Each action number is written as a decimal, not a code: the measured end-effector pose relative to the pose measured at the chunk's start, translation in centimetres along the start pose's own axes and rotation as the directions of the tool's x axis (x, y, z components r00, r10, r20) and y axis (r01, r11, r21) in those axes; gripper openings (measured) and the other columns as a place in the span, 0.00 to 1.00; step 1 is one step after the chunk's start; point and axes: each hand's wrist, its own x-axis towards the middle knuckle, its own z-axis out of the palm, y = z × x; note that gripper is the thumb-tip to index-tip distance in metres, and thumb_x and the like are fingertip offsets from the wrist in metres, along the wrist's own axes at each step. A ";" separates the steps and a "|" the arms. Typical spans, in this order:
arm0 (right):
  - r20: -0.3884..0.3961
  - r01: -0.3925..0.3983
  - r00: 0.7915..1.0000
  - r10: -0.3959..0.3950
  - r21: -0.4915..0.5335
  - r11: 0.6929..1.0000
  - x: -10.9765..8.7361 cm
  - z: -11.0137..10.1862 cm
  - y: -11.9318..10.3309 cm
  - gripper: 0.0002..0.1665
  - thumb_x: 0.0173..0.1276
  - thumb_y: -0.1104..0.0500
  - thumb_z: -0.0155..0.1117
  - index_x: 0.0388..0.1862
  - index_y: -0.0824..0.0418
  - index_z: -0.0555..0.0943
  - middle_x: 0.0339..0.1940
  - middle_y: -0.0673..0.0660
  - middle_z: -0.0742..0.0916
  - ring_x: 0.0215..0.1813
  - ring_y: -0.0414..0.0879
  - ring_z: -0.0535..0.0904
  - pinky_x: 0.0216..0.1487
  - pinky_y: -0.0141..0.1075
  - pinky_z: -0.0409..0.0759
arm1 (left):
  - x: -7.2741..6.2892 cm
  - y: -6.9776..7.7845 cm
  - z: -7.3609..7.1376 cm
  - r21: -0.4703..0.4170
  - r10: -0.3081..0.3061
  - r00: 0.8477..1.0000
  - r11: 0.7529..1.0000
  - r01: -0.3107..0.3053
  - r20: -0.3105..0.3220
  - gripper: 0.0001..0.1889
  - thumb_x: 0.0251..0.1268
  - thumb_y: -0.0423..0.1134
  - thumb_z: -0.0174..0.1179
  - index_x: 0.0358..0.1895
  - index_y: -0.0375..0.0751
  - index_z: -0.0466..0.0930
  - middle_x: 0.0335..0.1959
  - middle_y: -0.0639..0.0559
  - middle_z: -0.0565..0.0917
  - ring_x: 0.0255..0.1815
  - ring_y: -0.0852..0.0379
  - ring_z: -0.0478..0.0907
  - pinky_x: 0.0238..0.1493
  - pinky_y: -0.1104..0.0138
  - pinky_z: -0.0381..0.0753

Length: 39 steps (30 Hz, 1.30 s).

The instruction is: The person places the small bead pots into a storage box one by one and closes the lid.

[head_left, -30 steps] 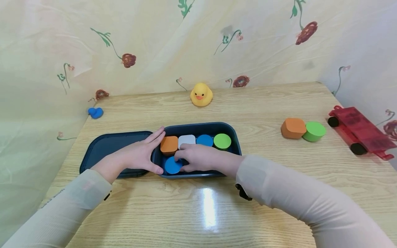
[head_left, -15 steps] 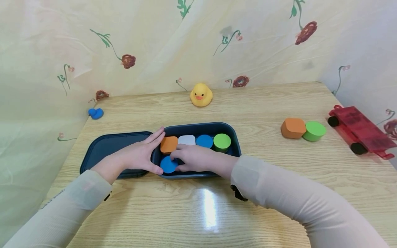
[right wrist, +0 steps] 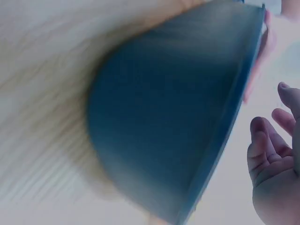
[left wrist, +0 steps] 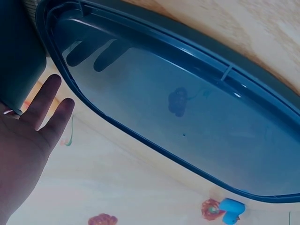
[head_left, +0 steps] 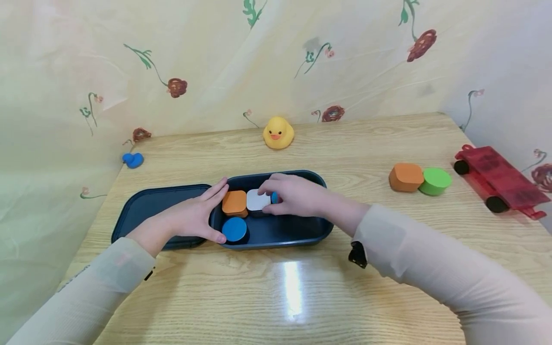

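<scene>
My left hand point(head_left: 196, 213) holds its fingers straight and spread at the left end of a dark blue box point(head_left: 284, 242), fingertips at the back rim and thumb at the front. Inside stand an orange block point(head_left: 234, 201), a white block point(head_left: 258, 200) and, at the front left, a blue round block point(head_left: 235, 229). Over the back row reaches my right hand point(head_left: 295, 195), thumb and fingers apart beside the white block. Between them shows a bit of a second blue round block point(head_left: 274, 198). A green round block behind this hand is hidden.
The dark lid point(head_left: 151, 213) lies left of the box. A yellow rubber duck point(head_left: 278, 133) stands behind it, a small blue duck point(head_left: 133, 160) at the left edge. Rightward are an orange block point(head_left: 406, 177), a green round block point(head_left: 435, 181) and a red toy wagon point(head_left: 500, 177).
My right hand slid the front blue round block left into the corner, let go of it, and moved back and right over the back row. My left hand has stayed in place.
</scene>
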 end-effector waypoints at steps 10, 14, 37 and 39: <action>-0.052 -0.095 0.994 0.099 0.077 0.993 -3.7 -2.7 4.0 0.24 0.62 0.56 0.67 0.55 0.65 0.78 0.50 0.61 0.79 0.43 0.53 0.75 0.43 0.41 0.75 | -0.2 -0.1 0.1 0.003 0.000 1.000 1.000 0.000 -0.002 0.64 0.44 0.69 0.63 0.75 0.43 0.31 0.75 0.53 0.28 0.71 0.40 0.52 0.59 0.49 0.66; -0.062 -0.159 0.985 0.164 0.079 0.984 -5.5 -3.9 5.4 0.24 0.63 0.56 0.67 0.56 0.65 0.77 0.50 0.62 0.79 0.45 0.55 0.76 0.43 0.43 0.77 | -0.2 0.0 0.1 -0.005 0.002 1.000 1.000 -0.002 -0.006 0.64 0.44 0.69 0.64 0.75 0.43 0.32 0.75 0.54 0.28 0.71 0.41 0.52 0.60 0.48 0.65; -0.042 -0.335 0.942 0.334 -0.013 0.942 -12.0 -7.6 10.7 0.33 0.58 0.48 0.70 0.59 0.61 0.76 0.53 0.61 0.78 0.49 0.58 0.76 0.49 0.54 0.73 | 0.0 -0.1 0.1 -0.007 0.005 1.000 1.000 -0.005 -0.016 0.65 0.42 0.71 0.63 0.75 0.44 0.31 0.75 0.54 0.28 0.71 0.41 0.52 0.60 0.49 0.66; -0.040 -0.331 0.943 0.330 -0.030 0.943 -12.3 -7.7 11.1 0.32 0.58 0.48 0.70 0.59 0.61 0.76 0.53 0.61 0.79 0.49 0.57 0.75 0.49 0.54 0.73 | 0.0 -0.1 0.1 -0.002 0.006 1.000 1.000 -0.006 -0.015 0.65 0.42 0.71 0.62 0.75 0.44 0.31 0.75 0.54 0.28 0.71 0.41 0.52 0.59 0.50 0.67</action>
